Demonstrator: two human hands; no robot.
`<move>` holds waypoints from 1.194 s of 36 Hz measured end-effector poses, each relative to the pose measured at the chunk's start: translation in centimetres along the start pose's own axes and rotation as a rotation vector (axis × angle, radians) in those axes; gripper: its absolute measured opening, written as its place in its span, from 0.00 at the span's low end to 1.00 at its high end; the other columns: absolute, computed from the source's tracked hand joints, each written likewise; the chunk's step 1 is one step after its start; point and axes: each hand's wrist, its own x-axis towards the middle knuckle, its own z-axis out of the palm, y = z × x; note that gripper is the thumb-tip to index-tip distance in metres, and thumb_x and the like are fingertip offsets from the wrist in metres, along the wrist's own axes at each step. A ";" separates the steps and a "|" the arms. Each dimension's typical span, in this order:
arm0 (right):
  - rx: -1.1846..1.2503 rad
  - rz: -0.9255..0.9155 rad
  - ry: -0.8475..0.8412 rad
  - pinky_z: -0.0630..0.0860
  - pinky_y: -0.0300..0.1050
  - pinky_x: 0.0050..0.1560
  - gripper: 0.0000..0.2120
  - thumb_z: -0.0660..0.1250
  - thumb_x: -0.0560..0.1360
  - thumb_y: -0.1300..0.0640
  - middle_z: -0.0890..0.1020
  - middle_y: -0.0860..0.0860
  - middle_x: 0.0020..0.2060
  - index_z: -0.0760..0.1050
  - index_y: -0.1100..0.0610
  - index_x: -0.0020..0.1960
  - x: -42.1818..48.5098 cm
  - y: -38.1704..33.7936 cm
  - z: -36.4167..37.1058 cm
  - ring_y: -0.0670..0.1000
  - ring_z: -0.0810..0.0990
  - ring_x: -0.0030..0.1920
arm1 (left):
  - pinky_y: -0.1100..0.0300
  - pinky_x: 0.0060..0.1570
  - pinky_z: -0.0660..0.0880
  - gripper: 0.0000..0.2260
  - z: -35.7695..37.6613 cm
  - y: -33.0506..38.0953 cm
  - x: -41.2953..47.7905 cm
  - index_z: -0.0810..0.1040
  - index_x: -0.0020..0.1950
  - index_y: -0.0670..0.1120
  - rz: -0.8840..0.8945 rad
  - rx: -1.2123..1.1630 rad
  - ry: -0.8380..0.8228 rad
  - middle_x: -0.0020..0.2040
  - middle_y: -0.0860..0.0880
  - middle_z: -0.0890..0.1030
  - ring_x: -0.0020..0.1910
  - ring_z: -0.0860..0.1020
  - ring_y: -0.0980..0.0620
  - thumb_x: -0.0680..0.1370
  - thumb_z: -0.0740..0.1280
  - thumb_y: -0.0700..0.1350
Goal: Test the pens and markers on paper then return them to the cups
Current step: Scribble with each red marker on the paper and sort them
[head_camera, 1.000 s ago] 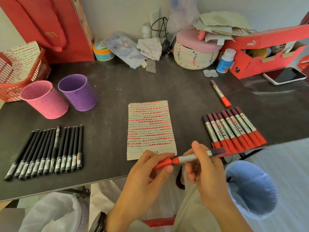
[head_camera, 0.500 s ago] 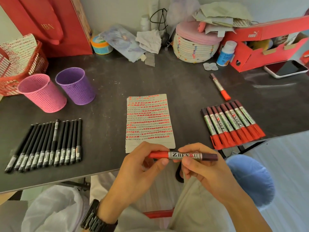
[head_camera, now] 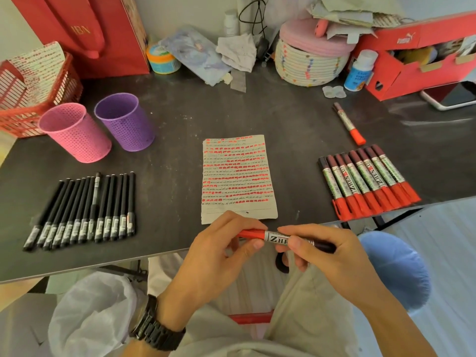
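Holding one marker level just off the near edge of the worktop, both hands meet at six o'clock from the paper. The left hand pinches the red cap end between the thumb and curled fingers. The right hand has its fingers curled over the labelled barrel and the dark tail end, with the thumb underneath. Between the two grips the white label shows the letters "ZHE", and the red cap meets the label with no gap to be seen. A dark wristwatch sits on the left wrist.

The paper lies flat at mid-worktop, filled almost to its foot with rows of red dashes and thin dark scribbles. At three o'clock from it a row of red-capped markers lies side by side, caps toward the near edge. A lone marker lies at two o'clock, apart from that row, with its red cap pointing toward it. At eight o'clock the black pens lie in a tight row. At ten o'clock the pink cup and the purple cup stand upright just beside each other, the pink one further left; whether they touch I cannot tell.

A red mesh basket sits at the worktop's left end, a woven basket at one o'clock, and a phone at far right beside a red shoe box.
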 end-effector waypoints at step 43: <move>0.489 0.040 0.222 0.72 0.36 0.29 0.04 0.76 0.72 0.57 0.83 0.54 0.34 0.87 0.54 0.46 1.5 -4.2 1.0 0.46 0.75 0.29 | 0.55 0.42 0.79 0.10 -0.1 4.5 5.8 0.77 0.45 0.45 -0.136 -0.939 0.318 0.43 0.45 0.81 0.40 0.80 0.47 0.76 0.65 0.52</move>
